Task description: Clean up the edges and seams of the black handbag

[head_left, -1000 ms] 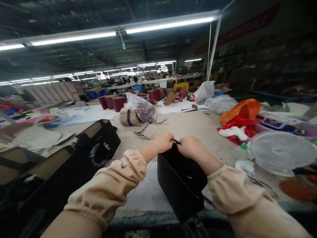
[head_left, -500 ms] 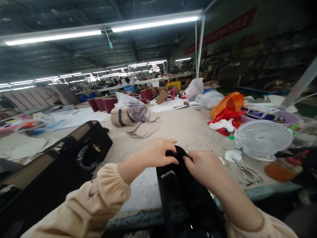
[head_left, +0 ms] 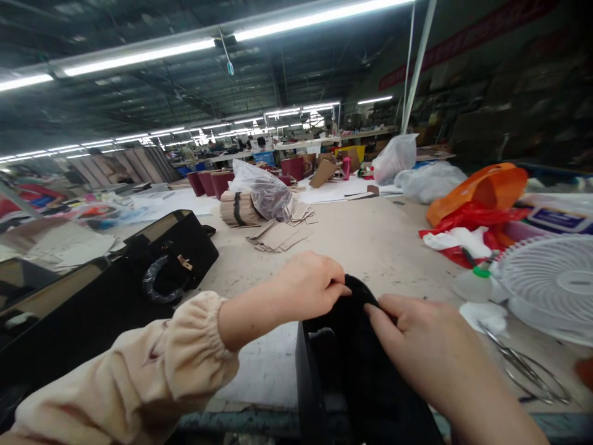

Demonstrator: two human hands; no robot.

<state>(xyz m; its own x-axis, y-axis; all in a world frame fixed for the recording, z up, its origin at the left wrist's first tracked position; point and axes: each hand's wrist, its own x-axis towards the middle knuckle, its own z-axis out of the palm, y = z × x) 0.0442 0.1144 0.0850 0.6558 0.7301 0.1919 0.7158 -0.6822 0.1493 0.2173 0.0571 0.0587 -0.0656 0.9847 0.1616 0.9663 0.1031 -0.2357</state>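
Observation:
A black handbag [head_left: 324,383] stands at the table's near edge, its open top facing me and its dark inside partly visible. With closed fingers, my left hand [head_left: 315,284] pinches the bag's far rim. My right hand [head_left: 417,334] grips the right side of the same rim, thumb on the inner face and fingers over the outside. The bag's lower part runs out of view at the bottom. To the left stand more black bags, one [head_left: 185,259] with a gold-coloured clasp and a plastic-wrapped handle.
Stacked cardboard pieces [head_left: 241,209] lie beyond my hands beside a clear plastic bag [head_left: 262,185]. On the right are a white fan [head_left: 556,284], scissors [head_left: 528,368], a green-capped bottle [head_left: 477,284] and an orange bag [head_left: 482,188]. Maroon boxes [head_left: 222,183] stand farther back.
My left fingers have closed from a spread grasp into a pinch on the bag's rim. My right hand stays on the rim. The view has swung left.

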